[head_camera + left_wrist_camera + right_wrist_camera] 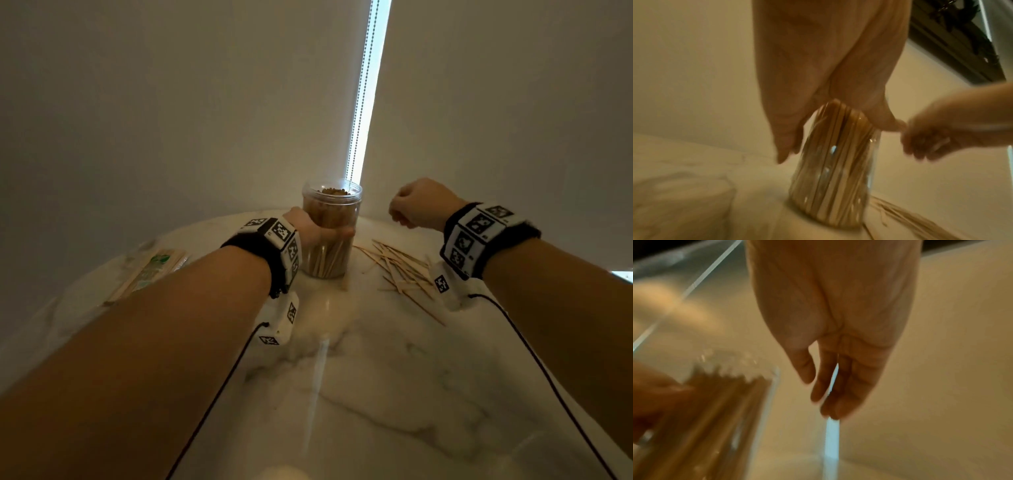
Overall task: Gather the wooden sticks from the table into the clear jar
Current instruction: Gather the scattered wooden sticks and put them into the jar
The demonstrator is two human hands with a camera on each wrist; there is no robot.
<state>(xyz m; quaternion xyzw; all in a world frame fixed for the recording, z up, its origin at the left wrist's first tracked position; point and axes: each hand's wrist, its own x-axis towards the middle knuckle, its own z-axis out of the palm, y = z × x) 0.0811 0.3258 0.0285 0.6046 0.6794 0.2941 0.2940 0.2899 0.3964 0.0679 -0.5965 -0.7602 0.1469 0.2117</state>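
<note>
Nearest me I see bare marble table (376,394), with both forearms reaching away toward twelve o'clock, each wearing a black wrist band (274,253) with white marker blocks. At about ten o'clock a wrapped packet of sticks (150,270) lies flat near the table's rim, well apart from everything else. Farther in, at roughly one o'clock, a loose pile of wooden sticks (400,267) lies scattered on the table just beside the jar's right side. My left hand (315,231) grips the clear jar (330,233) around its middle, thumb across the near wall and fingers wrapped behind; the jar stands upright on the table at twelve o'clock, uncapped and packed with upright sticks. In the left wrist view the jar (834,170) is blurred but plainly full. My right hand (418,205) hangs above the table to the right of the jar's mouth, apart from it; the right wrist view shows the fingers (840,386) relaxed and close together with nothing between them. Beyond hangs a pale blind with a bead chain (363,92) beside a bright strip.
</note>
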